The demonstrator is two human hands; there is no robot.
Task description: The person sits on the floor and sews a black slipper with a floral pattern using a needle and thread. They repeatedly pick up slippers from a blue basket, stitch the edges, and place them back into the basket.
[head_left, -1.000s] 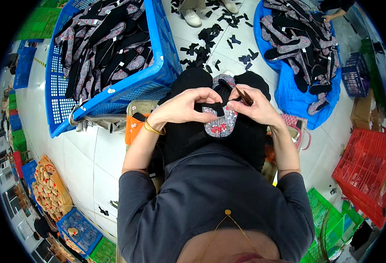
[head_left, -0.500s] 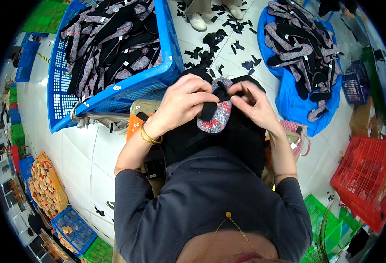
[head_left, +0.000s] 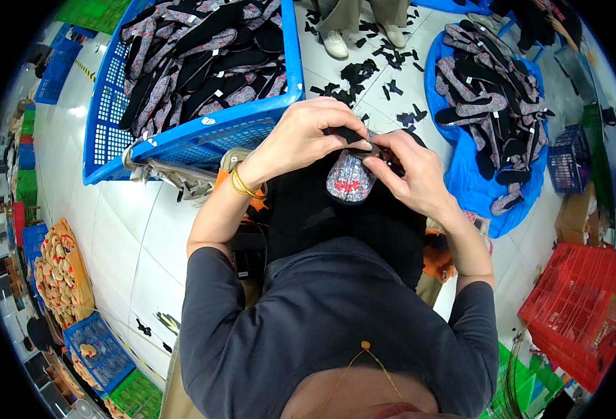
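My L hand [head_left: 304, 133] pinches black cloth [head_left: 345, 135] at the flowery slipper [head_left: 350, 184] over my lap; R hand [head_left: 414, 172]'s right beside, grip unclear w/ fingers in the way. Blue basket [head_left: 295, 49] upper L.

Matt black cloth [head_left: 345, 134] in your grip now, patterned fabric slipper [head_left: 350, 183] just below, shiny metal bangles [head_left: 237, 184] leftward, smooth plastic crate [head_left: 293, 56] beyond-left, creased plastic sheet [head_left: 509, 221] off right

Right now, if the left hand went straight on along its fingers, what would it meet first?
Likely the right hand, its fingertips just ahead near the floral slipper; depth leaves unclear whether they already touch.
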